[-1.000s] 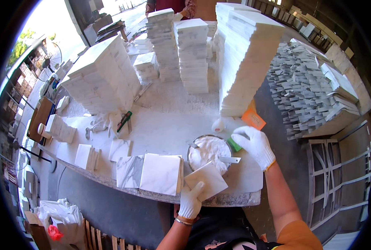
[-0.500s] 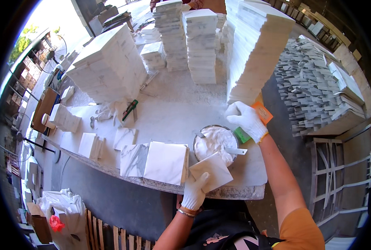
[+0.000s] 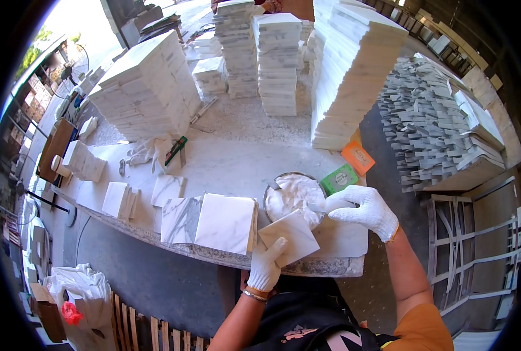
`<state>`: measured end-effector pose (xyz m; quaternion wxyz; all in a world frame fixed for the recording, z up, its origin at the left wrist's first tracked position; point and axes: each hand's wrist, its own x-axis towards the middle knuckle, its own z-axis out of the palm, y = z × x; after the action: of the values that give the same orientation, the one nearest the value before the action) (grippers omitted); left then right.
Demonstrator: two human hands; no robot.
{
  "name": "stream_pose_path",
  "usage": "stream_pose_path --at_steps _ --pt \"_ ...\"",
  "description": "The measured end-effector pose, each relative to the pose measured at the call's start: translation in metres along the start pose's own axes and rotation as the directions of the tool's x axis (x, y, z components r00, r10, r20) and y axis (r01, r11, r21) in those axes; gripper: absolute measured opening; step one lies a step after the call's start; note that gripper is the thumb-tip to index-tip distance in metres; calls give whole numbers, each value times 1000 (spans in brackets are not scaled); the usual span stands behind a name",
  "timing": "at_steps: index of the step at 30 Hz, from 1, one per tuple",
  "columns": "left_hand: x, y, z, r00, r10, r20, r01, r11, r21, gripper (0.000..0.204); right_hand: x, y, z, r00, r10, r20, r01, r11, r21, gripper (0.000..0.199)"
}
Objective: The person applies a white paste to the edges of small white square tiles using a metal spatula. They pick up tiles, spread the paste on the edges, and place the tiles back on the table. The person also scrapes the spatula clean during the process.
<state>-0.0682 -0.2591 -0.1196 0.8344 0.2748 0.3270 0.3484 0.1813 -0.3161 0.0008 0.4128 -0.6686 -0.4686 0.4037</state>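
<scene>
My left hand (image 3: 264,264), in a white knit glove, grips a square white marble tile (image 3: 290,237) by its near left corner, thumb on top. The tile is tilted beside a round metal bowl (image 3: 267,216) of white paste (image 3: 295,196) and overlaps its near rim. My right hand (image 3: 366,212), also gloved, is at the bowl's right side, with thumb and fingers closed around the handle of a putty knife (image 3: 315,207); its blade end lies in the paste. Another metal tool (image 3: 274,184) leans at the bowl's left rim.
Left of the bowl lie a stack of white tiles (image 3: 225,222) and a grey-veined tile (image 3: 180,219). Green (image 3: 339,179) and orange (image 3: 357,158) boxes sit right of it. Tall tile stacks (image 3: 354,76) rise behind. A green-handled cutter (image 3: 176,150) lies near spare gloves (image 3: 146,152).
My right hand has come down and nearer from above the boxes to the putty knife, uncovering the green and orange boxes. My left hand still holds the tile.
</scene>
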Motion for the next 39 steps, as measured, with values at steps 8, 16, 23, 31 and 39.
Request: stream_pose_path --at_steps 8,16,23,31,39 --pt "0 0 -2 1000 -24 -5 24 999 -26 41 9 -1 1 994 -82 77 92 985 -144 29" --pt "1 -2 -3 999 -33 -15 32 998 -44 42 13 -3 1 990 -106 97 127 962 -242 30" --pt "0 0 -1 999 -29 -21 29 999 -40 41 13 -6 4 995 -63 72 78 972 -220 32" --pt "1 -1 -1 1000 -22 -7 22 1000 8 43 13 0 3 994 -86 70 103 951 -291 33" --pt "2 -5 -5 1000 -20 -18 20 1000 2 42 15 -1 4 996 -66 62 79 966 -245 31"
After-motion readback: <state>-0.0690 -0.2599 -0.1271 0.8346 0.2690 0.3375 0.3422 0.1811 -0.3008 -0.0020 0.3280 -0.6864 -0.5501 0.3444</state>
